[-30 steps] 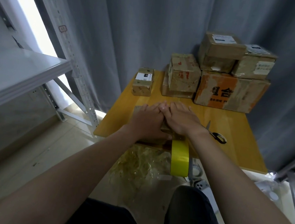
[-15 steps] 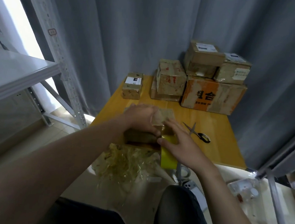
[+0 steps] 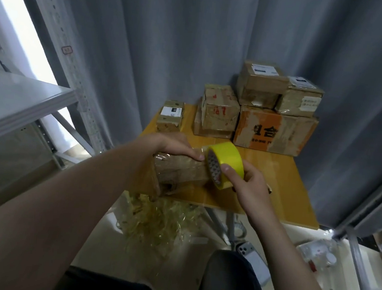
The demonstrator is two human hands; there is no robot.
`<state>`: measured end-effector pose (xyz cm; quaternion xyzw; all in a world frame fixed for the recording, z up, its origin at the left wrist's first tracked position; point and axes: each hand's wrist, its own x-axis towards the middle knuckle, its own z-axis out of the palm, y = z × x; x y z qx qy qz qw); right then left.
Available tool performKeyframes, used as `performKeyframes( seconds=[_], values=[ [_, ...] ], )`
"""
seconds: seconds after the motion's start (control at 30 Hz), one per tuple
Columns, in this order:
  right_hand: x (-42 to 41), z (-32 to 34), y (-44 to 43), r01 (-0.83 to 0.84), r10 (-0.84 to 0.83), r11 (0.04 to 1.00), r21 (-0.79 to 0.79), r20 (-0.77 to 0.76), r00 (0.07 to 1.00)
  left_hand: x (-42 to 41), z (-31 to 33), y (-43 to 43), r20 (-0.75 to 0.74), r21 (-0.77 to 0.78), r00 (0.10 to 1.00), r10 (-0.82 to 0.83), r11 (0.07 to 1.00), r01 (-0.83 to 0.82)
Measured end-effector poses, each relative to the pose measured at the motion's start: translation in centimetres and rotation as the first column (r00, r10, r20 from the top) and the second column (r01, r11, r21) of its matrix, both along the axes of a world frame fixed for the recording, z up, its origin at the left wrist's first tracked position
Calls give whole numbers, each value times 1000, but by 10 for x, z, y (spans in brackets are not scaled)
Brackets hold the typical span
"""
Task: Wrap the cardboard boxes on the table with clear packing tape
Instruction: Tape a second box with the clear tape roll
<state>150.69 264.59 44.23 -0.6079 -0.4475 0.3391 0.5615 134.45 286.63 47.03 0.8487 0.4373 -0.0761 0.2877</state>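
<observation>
A left hand point(image 3: 169, 145) holds a cardboard box point(image 3: 178, 172) by its top edge at the table's point(image 3: 294, 185) near edge, fingers curled over it. Just right of those fingers, the right hand point(image 3: 251, 185) grips a yellow tape roll point(image 3: 228, 158) against the box's end. Bare table lies right of the right fingers; stacked boxes point(image 3: 274, 134) stand beyond.

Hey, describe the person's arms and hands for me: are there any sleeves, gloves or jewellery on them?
The left forearm and right forearm are bare as far as the picture shows, with no sleeves in view. The left hand and right hand are ungloved. No ring, watch or bracelet shows on either. The only clothing visible is dark trousers at the bottom.
</observation>
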Motion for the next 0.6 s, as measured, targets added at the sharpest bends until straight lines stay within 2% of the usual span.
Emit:
performKeyframes(
  seconds=[0.1, 0.17, 0.27, 0.33, 0.5, 0.6],
  values=[
    [2, 4, 32, 47, -48, 999, 20, 40, 998, 0, 5, 0, 88, 186, 996, 28, 981, -44],
    [2, 6, 53, 47, -48, 999, 27, 59, 997, 3, 8, -3, 108, 243, 994, -3, 970, -23],
    [-2, 6, 76, 4, -7, 999, 38, 80, 997, 7, 3, -9, 26, 158, 994, -104, 982, 99],
    [-6, 5, 83, -10, 5, 998, 60, 93, 996, 6, -8, -12, 27, 121, 993, -119, 986, 115],
    [-10, 1, 89, -9, 1, 996, 85, 87, 996, -1, -35, -13, 63, 313, 997, -47, 950, 25],
    [-10, 2, 90, -20, 15, 997, 71, 80, 997, -4, -39, -10, 145, 301, 989, -20, 953, -25]
  ],
)
